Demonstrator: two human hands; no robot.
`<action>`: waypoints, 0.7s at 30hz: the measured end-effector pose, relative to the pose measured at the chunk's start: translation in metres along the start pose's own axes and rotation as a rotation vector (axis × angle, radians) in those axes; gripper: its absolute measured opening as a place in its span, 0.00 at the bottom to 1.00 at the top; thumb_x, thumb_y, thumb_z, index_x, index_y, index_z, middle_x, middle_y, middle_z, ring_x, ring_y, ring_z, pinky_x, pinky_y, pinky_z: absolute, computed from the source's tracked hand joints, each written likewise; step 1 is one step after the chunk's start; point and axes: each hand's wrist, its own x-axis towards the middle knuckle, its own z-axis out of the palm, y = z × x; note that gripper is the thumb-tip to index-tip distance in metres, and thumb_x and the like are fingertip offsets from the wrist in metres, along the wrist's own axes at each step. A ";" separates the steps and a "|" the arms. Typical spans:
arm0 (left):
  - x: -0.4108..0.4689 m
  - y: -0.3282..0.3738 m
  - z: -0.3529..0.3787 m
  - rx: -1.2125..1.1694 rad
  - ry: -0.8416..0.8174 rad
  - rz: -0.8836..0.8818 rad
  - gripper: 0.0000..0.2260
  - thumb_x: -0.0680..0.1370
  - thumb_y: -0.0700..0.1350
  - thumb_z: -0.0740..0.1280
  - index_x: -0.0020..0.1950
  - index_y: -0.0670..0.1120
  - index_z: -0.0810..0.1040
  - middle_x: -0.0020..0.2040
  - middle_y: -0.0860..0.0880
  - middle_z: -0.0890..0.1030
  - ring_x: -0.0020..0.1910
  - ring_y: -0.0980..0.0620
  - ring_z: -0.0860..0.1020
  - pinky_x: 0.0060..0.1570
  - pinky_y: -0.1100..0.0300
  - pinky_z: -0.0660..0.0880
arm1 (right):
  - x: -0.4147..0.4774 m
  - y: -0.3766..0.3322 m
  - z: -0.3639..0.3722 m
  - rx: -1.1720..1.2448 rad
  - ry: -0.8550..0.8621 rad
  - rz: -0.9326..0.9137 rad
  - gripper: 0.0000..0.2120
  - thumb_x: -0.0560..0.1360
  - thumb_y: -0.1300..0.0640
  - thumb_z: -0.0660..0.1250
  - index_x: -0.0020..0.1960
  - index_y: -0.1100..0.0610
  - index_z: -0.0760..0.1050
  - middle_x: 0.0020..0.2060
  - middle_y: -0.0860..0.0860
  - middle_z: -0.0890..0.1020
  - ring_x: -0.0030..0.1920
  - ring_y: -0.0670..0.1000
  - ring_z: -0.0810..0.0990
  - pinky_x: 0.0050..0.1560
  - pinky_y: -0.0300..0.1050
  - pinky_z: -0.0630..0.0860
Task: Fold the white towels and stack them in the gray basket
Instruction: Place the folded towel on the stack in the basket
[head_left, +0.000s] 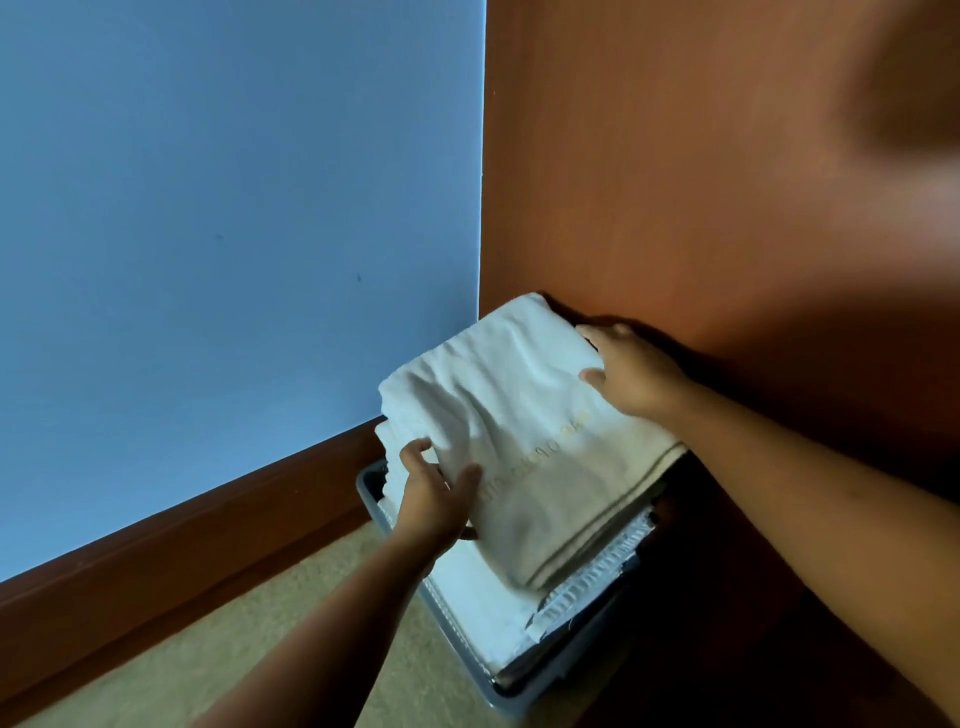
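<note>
Left hand (441, 499) pinches the folded towel (519, 431) at its left edge; right hand (628, 374) grips the far edge. Towel over the basket (370, 486), above the stack (467, 587). Probably soft, light, floppy: hold it by opposite edges so your folds don't slump.

I see a folded white towel (519, 415) over the gray basket (368, 486). The left hand (436, 499) grips its 8 o'clock edge, thumb on top. The right hand (631, 371) grips the 2 o'clock edge (faint gold lettering runs between them). At 6 o'clock of it, stacked towels (478, 587) lie in the basket. A blue wall (208, 208) stands at 10 o'clock and a wooden panel (675, 182) at 1 o'clock.
</note>
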 end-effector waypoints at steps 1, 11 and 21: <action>0.003 -0.003 -0.003 0.113 0.090 0.033 0.30 0.79 0.46 0.71 0.73 0.48 0.56 0.55 0.49 0.74 0.53 0.45 0.80 0.47 0.40 0.82 | -0.002 0.000 0.012 -0.082 0.007 -0.029 0.32 0.79 0.54 0.66 0.80 0.52 0.57 0.74 0.59 0.65 0.73 0.60 0.66 0.70 0.51 0.65; 0.088 0.036 0.027 1.330 -0.065 0.764 0.28 0.81 0.59 0.53 0.81 0.52 0.59 0.83 0.45 0.51 0.81 0.42 0.51 0.77 0.45 0.49 | -0.030 0.003 0.087 -0.091 -0.016 0.009 0.30 0.81 0.40 0.56 0.80 0.48 0.56 0.78 0.56 0.57 0.78 0.59 0.55 0.74 0.55 0.59; 0.172 0.053 0.060 1.611 -0.218 0.726 0.33 0.77 0.67 0.48 0.81 0.62 0.44 0.83 0.51 0.44 0.82 0.46 0.47 0.75 0.37 0.50 | -0.022 0.010 0.114 0.052 -0.040 0.044 0.41 0.71 0.24 0.43 0.80 0.39 0.46 0.81 0.52 0.39 0.80 0.54 0.39 0.79 0.53 0.42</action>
